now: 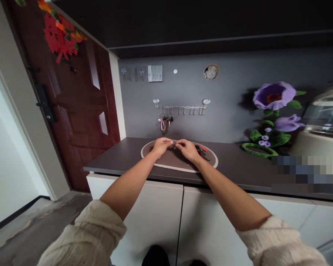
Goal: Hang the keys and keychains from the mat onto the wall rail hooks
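Observation:
Over an oval brown mat (pixel 169 166) with a pale border, my left hand (pixel 162 145) and my right hand (pixel 187 148) meet fingertip to fingertip. Both pinch a small shiny metal piece (pixel 174 144) that looks like a key ring; the fingers cover much of it. On the mat, just right of my right hand, lie a red item (pixel 202 148) and dark pieces (pixel 207 158), partly hidden and too small to name surely. Behind my hands, several keys (pixel 166 122) with a pink strap hang from the left hooks of a clear wall rack (pixel 181 107).
The dark countertop (pixel 108 157) runs above white cabinet doors (pixel 152 218), under a dark overhead cabinet (pixel 211 22). Purple artificial flowers (pixel 276 98) and a large glass-topped container (pixel 322 114) stand at the right. A dark red door (pixel 80 96) is at the left.

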The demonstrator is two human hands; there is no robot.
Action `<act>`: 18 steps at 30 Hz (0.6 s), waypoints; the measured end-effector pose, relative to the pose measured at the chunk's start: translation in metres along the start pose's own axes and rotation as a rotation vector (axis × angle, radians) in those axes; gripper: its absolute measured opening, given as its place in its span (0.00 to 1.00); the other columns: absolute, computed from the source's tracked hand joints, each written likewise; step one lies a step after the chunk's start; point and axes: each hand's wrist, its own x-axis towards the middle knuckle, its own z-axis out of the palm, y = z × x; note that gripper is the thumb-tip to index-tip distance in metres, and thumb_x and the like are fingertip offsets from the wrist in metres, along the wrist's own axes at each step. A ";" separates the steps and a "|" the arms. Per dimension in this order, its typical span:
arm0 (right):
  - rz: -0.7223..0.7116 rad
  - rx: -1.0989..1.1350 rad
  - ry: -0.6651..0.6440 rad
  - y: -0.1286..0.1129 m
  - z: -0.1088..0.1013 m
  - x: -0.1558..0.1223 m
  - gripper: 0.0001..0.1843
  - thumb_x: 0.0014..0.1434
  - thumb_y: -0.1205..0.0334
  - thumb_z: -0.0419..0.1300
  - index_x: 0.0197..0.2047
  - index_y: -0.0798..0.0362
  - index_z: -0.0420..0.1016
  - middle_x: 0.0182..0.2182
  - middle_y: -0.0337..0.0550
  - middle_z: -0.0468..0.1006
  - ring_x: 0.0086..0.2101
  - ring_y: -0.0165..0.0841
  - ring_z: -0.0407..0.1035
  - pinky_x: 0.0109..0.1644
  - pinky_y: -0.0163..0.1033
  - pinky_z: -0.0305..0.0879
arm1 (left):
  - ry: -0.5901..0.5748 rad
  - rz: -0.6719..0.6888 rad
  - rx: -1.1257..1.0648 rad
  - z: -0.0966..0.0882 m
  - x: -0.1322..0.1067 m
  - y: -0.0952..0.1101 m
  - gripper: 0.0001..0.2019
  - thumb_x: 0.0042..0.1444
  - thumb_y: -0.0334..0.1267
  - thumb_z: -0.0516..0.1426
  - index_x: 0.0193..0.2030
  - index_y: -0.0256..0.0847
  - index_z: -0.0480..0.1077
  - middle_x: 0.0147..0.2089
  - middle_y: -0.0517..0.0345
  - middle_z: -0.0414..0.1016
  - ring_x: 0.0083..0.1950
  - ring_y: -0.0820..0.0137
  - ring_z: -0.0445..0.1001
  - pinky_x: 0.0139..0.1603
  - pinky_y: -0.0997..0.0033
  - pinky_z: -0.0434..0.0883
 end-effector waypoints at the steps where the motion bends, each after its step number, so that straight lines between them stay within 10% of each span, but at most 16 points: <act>1: -0.005 0.033 0.003 0.001 0.000 0.001 0.09 0.50 0.62 0.54 0.33 0.54 0.73 0.32 0.41 0.76 0.33 0.29 0.67 0.40 0.34 0.60 | 0.001 -0.002 -0.010 0.000 0.000 0.001 0.09 0.41 0.36 0.60 0.29 0.32 0.71 0.26 0.56 0.73 0.27 0.76 0.67 0.34 0.72 0.65; 18: 0.023 0.305 0.068 0.013 0.002 0.007 0.11 0.45 0.57 0.55 0.28 0.57 0.69 0.23 0.39 0.71 0.26 0.27 0.63 0.34 0.33 0.60 | -0.047 0.045 -0.008 0.005 -0.002 0.002 0.15 0.39 0.42 0.61 0.31 0.32 0.71 0.27 0.55 0.73 0.27 0.76 0.68 0.31 0.75 0.64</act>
